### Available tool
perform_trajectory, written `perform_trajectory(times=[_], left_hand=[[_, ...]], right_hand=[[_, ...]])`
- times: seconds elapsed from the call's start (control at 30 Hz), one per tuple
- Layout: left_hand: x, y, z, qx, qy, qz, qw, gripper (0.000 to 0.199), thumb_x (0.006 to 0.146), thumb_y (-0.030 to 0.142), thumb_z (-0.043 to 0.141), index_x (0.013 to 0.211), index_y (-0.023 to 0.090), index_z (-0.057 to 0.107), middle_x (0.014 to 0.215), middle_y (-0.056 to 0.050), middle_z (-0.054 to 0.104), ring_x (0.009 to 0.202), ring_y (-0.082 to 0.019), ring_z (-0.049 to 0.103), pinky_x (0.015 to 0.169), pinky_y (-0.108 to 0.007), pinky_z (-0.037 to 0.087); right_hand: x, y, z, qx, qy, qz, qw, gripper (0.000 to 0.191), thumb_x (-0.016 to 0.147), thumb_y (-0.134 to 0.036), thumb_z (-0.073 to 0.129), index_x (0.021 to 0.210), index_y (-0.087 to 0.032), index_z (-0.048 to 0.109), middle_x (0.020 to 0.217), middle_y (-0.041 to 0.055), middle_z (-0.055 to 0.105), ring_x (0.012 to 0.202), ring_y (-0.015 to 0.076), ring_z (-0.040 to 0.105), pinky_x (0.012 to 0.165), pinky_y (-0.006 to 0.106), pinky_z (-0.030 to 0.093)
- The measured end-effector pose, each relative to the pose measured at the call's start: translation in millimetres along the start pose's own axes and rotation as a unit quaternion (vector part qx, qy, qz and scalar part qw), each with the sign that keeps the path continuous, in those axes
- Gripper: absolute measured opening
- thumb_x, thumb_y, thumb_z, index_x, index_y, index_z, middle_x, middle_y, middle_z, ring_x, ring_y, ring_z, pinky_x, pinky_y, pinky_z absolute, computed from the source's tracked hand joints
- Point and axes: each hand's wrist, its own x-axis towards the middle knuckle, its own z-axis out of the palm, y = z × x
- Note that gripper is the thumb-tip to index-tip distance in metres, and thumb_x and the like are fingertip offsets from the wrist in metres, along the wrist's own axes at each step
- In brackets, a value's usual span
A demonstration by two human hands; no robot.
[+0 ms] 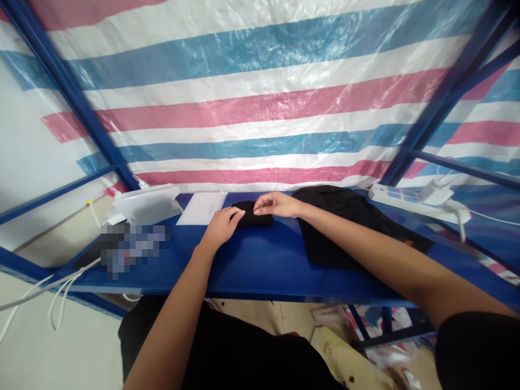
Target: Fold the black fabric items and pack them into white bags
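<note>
A small black bundle of folded cloth (260, 220) lies on the blue shelf-like table, near its back edge. My left hand (223, 225) is at the bundle's left end, with thumb and fingers pinched together on the cloth. From the right, my right hand (277, 205) reaches over the bundle's top, its thumb and fingertips closed on the fabric. Beneath my right forearm a larger black garment (325, 230) is spread out, with a small orange mark near its right end. What lies inside the bundle's folds is hidden.
White paper sheets (202, 208) lie left of the bundle, beside a white box-like device (146, 203) with cables. A white power strip (418, 203) with plugs sits at the right. Blue metal posts (434, 103) and a striped plastic sheet (260, 114) stand behind the table (260, 271).
</note>
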Motion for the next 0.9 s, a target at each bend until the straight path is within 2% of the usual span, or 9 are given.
perform_trajectory(times=[0.1,0.2,0.27,0.47,0.6,0.7,0.77,0.83,0.9], left_hand=[[3.0,-2.9,6.9,-0.053,0.034,-0.068,0.996,0.015,0.102,0.037,0.068,0.105,0.026,0.077,0.095,-0.001,0.081,0.093,-0.024,0.075,0.089,-0.036,0.055],[6.8,-6.5,13.3,-0.066,0.064,-0.118,0.989,0.012,0.097,0.037,0.076,0.102,0.026,0.076,0.089,-0.001,0.080,0.087,-0.023,0.075,0.087,-0.036,0.056],[9.1,-8.3,16.3,-0.051,0.090,-0.114,0.988,0.010,0.095,0.035,0.077,0.096,0.025,0.075,0.091,-0.002,0.080,0.089,-0.023,0.075,0.087,-0.037,0.057],[11.3,-10.5,18.8,-0.002,0.137,-0.095,0.986,0.008,0.094,0.028,0.080,0.089,0.024,0.074,0.099,-0.005,0.078,0.096,-0.024,0.074,0.096,-0.041,0.059],[9.8,-14.6,18.3,-0.007,0.128,-0.113,0.985,0.003,0.094,0.021,0.078,0.091,0.023,0.076,0.102,-0.005,0.076,0.087,-0.021,0.074,0.095,-0.041,0.061],[6.7,-13.6,16.6,0.039,0.133,-0.057,0.989,0.009,0.097,0.016,0.071,0.099,0.023,0.076,0.105,-0.007,0.073,0.093,-0.023,0.073,0.096,-0.042,0.061],[3.4,-8.2,14.6,0.104,0.137,0.018,0.985,0.017,0.100,0.013,0.064,0.106,0.023,0.077,0.113,-0.009,0.072,0.108,-0.026,0.070,0.102,-0.044,0.059],[-0.8,0.0,12.2,0.162,0.108,0.089,0.977,0.029,0.100,0.007,0.056,0.111,0.024,0.077,0.119,-0.009,0.072,0.118,-0.029,0.066,0.107,-0.046,0.056],[-5.2,8.4,10.2,0.192,0.060,0.125,0.972,0.036,0.098,0.004,0.053,0.116,0.023,0.077,0.122,-0.009,0.074,0.116,-0.028,0.067,0.107,-0.047,0.055]], right_hand=[[0.7,-8.2,-3.6,-0.131,-0.002,-0.029,0.991,0.037,0.093,-0.056,0.080,0.091,-0.019,0.082,0.080,0.0027,0.076,0.071,0.0180,0.067,0.071,0.030,0.049],[-1.3,-17.8,-2.8,-0.294,0.019,-0.124,0.947,0.024,0.101,-0.039,0.073,0.091,-0.019,0.082,0.095,0.0086,0.076,0.087,0.0226,0.070,0.083,0.033,0.050],[-3.7,-23.1,1.6,-0.364,0.030,-0.154,0.918,0.017,0.103,-0.028,0.069,0.095,-0.018,0.080,0.106,0.0122,0.074,0.095,0.0244,0.070,0.089,0.034,0.050],[-12.2,-35.6,6.5,-0.452,-0.011,-0.157,0.878,0.017,0.106,-0.017,0.058,0.111,-0.019,0.074,0.099,0.0086,0.076,0.084,0.0224,0.067,0.078,0.032,0.046],[-15.9,-37.0,-3.5,-0.431,-0.051,-0.173,0.884,0.021,0.104,-0.037,0.072,0.110,-0.018,0.078,0.106,0.0112,0.079,0.095,0.0263,0.072,0.086,0.035,0.051],[-14.4,-31.0,-8.1,-0.399,-0.054,-0.165,0.901,0.040,0.094,-0.051,0.085,0.117,-0.018,0.080,0.112,0.0127,0.079,0.103,0.0292,0.073,0.092,0.037,0.054],[-11.6,-25.6,-9.0,-0.380,-0.055,-0.160,0.909,0.038,0.093,-0.049,0.087,0.116,-0.019,0.082,0.110,0.0117,0.080,0.102,0.0285,0.074,0.093,0.037,0.054],[-8.5,-20.8,-9.4,-0.357,-0.054,-0.158,0.919,0.033,0.095,-0.045,0.085,0.114,-0.019,0.084,0.109,0.0108,0.081,0.100,0.0271,0.075,0.093,0.036,0.054],[-6.2,-17.4,-10.4,-0.330,-0.053,-0.152,0.930,0.032,0.096,-0.045,0.084,0.115,-0.020,0.085,0.110,0.0103,0.082,0.098,0.0261,0.076,0.092,0.035,0.054]])
